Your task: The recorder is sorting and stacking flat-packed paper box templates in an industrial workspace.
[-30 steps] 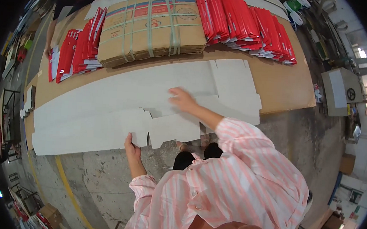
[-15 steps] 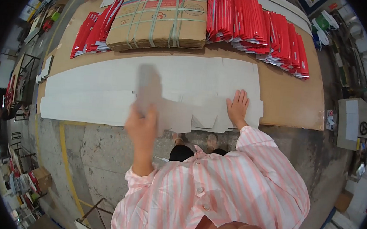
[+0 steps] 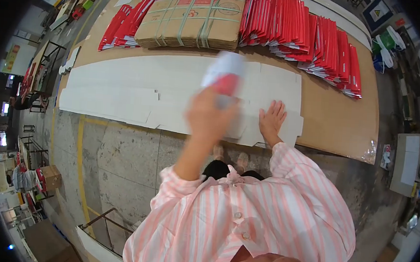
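- Left hand (image 3: 210,117), frame center, raised above the bench (image 3: 337,115): fingers clenched on a white-and-red folded piece (image 3: 224,76), motion-blurred.
- Right hand (image 3: 271,119), right of center: fingers released and spread, palm flat on the white flat-cut sheets (image 3: 174,89) near the bench's front edge.
- Sheets run from left to center frame.
- Upper frame: strapped brown cardboard bundle (image 3: 193,15), red packs (image 3: 313,41) on both sides of it.
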The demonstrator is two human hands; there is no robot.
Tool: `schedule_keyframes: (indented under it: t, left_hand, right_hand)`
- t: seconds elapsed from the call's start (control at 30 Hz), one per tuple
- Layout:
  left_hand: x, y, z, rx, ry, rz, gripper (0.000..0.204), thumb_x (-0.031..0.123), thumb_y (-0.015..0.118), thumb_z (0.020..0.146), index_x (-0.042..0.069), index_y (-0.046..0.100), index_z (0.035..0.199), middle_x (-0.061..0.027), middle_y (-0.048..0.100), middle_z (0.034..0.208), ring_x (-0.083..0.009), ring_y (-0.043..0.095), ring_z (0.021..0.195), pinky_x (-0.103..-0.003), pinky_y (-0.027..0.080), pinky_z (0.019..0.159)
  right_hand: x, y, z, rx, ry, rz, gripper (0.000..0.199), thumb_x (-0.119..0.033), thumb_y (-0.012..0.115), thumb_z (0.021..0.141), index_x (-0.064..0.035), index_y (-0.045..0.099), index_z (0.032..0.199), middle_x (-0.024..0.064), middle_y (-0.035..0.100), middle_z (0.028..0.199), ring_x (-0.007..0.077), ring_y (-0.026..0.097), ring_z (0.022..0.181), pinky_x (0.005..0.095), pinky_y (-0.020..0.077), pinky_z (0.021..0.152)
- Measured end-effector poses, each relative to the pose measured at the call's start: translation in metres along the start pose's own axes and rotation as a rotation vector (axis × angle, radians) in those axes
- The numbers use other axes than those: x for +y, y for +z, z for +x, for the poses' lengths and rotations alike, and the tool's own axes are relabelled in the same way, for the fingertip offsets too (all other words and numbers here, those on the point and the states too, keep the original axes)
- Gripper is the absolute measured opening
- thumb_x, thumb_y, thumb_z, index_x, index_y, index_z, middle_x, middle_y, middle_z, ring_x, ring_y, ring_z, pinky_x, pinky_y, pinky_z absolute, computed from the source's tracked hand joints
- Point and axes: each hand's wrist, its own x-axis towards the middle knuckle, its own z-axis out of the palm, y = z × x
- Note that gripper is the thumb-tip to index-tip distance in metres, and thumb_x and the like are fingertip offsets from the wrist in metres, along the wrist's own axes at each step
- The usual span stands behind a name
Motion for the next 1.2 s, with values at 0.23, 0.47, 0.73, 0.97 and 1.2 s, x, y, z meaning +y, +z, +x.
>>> schedule_keyframes:
  t: [0.23,0.47,0.73,0.97,1.2]
  left_hand:
    - [-0.274,-0.060,-0.040,0.149,-0.946,-1.506,0.044,0.024,0.057,0.085,0.005,0.045,0.123,-0.0073,0.054,0.116,-0.0232,0.050,0.109,-0.038,0.042,0.090]
    - [-0.380,-0.011,-0.078,0.221,-1.043,-1.311,0.047,0.013,0.063,0.080,0.000,0.045,0.121,-0.0097,0.055,0.114,-0.0218,0.053,0.103,-0.036,0.044,0.087]
    - [-0.141,-0.039,0.002,0.128,-0.466,-0.526,0.026,0.011,0.062,0.076,-0.003,0.060,0.098,-0.0109,0.065,0.087,-0.0221,0.061,0.076,-0.032,0.047,0.069]
    - [0.061,0.107,-0.066,-0.299,0.572,0.520,0.044,0.017,0.051,0.074,-0.010,0.054,0.108,-0.0293,0.055,0.103,-0.0392,0.056,0.087,-0.046,0.046,0.074]
    - [0.022,0.027,-0.024,-0.168,0.168,-0.160,0.046,0.019,0.068,0.068,-0.006,0.054,0.104,-0.0212,0.055,0.105,-0.0317,0.054,0.097,-0.041,0.043,0.083]
  right_hand:
    - [-0.003,0.003,0.001,-0.019,-0.021,-0.080,0.065,-0.039,0.044,0.086,-0.0022,0.023,0.136,0.0191,0.018,0.143,0.0328,0.010,0.134,0.0498,0.0070,0.106]
    - [-0.006,0.005,0.003,-0.028,-0.029,-0.126,0.064,-0.040,0.043,0.087,-0.0018,0.024,0.136,0.0194,0.020,0.142,0.0333,0.012,0.133,0.0507,0.0095,0.106]
    - [0.024,0.001,0.006,-0.049,-0.018,-0.156,0.065,-0.040,0.042,0.087,-0.0016,0.023,0.136,0.0191,0.018,0.143,0.0339,0.012,0.133,0.0513,0.0106,0.105]
    - [0.099,0.066,0.004,-0.174,0.056,-0.199,0.068,-0.039,0.045,0.086,-0.0027,0.020,0.137,0.0177,0.016,0.144,0.0313,0.009,0.134,0.0498,0.0014,0.106]
    - [0.051,-0.002,0.007,-0.018,-0.021,-0.099,0.067,-0.039,0.045,0.086,-0.0008,0.022,0.136,0.0229,0.018,0.141,0.0363,0.012,0.132,0.0526,0.0109,0.105]
